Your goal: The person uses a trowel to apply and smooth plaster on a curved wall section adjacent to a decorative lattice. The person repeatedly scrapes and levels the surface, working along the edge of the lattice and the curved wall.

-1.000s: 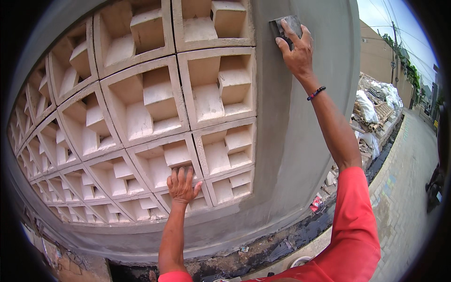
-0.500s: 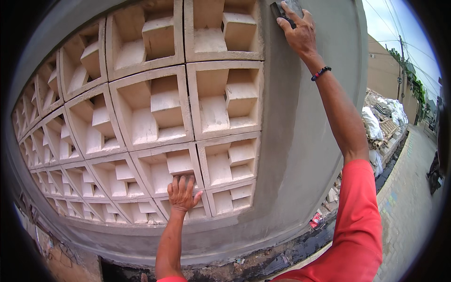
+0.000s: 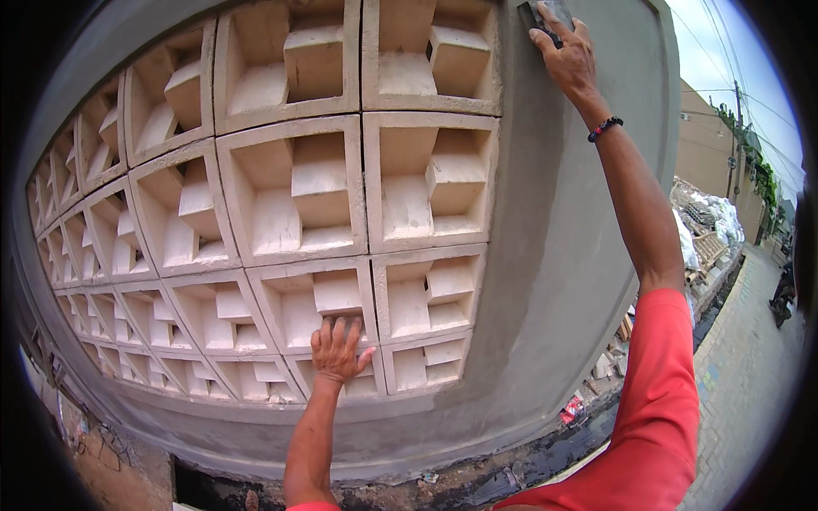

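My right hand (image 3: 562, 53) grips a dark rectangular block-shaped tool (image 3: 530, 15) against the grey plastered wall (image 3: 554, 255) at the top right, beside the panel of cream breeze blocks (image 3: 430, 183). A darker damp band runs down the plaster there. My left hand (image 3: 339, 349) rests on a lower breeze block at the bottom middle of the panel, fingers spread and bent into its opening, with the tips in shadow near the inner ledge.
A rubble pile with white sacks (image 3: 720, 230) lies beyond the wall's right edge, along a paved lane (image 3: 741, 383) with a dark motorbike-like shape (image 3: 782, 298). A dark drainage ditch (image 3: 545, 451) runs along the wall's foot. A tan building and overhead wires are farther back.
My right hand and the tool have moved upward and rightward along the plaster to the top of the view. The whole scene has shifted rightward. My left hand stays on the same block.
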A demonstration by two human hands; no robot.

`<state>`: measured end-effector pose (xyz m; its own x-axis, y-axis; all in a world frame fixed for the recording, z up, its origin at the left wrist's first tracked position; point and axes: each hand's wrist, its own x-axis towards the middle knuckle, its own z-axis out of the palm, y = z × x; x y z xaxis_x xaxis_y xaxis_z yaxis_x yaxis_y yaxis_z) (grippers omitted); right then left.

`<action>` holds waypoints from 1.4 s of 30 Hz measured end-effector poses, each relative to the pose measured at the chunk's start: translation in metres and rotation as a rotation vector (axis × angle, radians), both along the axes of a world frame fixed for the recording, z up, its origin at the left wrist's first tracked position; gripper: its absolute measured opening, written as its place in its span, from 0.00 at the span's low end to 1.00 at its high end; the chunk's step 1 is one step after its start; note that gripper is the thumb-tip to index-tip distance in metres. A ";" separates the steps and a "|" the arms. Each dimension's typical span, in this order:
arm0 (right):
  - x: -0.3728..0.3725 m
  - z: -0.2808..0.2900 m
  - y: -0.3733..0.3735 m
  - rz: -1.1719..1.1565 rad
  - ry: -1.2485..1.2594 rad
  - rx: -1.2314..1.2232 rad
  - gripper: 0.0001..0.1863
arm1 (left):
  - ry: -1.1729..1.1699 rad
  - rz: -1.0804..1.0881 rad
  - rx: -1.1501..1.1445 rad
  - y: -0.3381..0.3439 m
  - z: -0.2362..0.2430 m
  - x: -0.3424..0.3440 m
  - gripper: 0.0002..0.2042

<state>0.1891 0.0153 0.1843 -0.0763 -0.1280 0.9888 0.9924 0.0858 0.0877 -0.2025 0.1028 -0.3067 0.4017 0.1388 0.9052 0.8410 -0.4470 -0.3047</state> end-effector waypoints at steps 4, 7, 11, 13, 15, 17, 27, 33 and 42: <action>-0.016 0.091 0.002 -0.008 -0.283 0.121 0.23 | -0.012 -0.020 0.002 0.001 0.000 0.006 0.31; -0.016 0.052 0.005 0.062 -0.187 0.064 0.24 | -0.011 -0.007 0.003 0.001 0.002 0.002 0.31; -0.004 0.003 -0.002 0.063 -0.163 -0.045 0.25 | -0.009 0.031 -0.009 -0.002 0.003 -0.010 0.30; -0.017 0.038 -0.010 0.029 -0.115 -0.007 0.26 | -0.011 0.019 -0.018 -0.002 0.001 -0.004 0.30; -0.019 0.081 -0.008 0.006 -0.141 0.000 0.27 | -0.020 0.001 -0.011 0.000 0.002 0.003 0.30; -0.019 0.106 0.003 0.003 -0.234 -0.049 0.28 | -0.019 -0.012 0.007 0.002 0.004 0.008 0.30; -0.038 0.092 -0.004 -0.018 -0.141 -0.080 0.29 | -0.009 0.009 0.028 0.000 0.000 -0.002 0.30; -0.002 0.108 0.010 0.044 -0.136 0.032 0.27 | -0.011 -0.006 0.035 0.002 -0.002 0.001 0.30; -0.023 0.105 0.010 0.062 -0.027 0.050 0.26 | -0.015 -0.008 0.016 0.003 -0.001 -0.002 0.29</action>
<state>0.1661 0.0257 0.2894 -0.0933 -0.1827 0.9787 0.9826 0.1416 0.1201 -0.2048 0.1057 -0.3072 0.3887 0.1209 0.9134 0.8422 -0.4487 -0.2990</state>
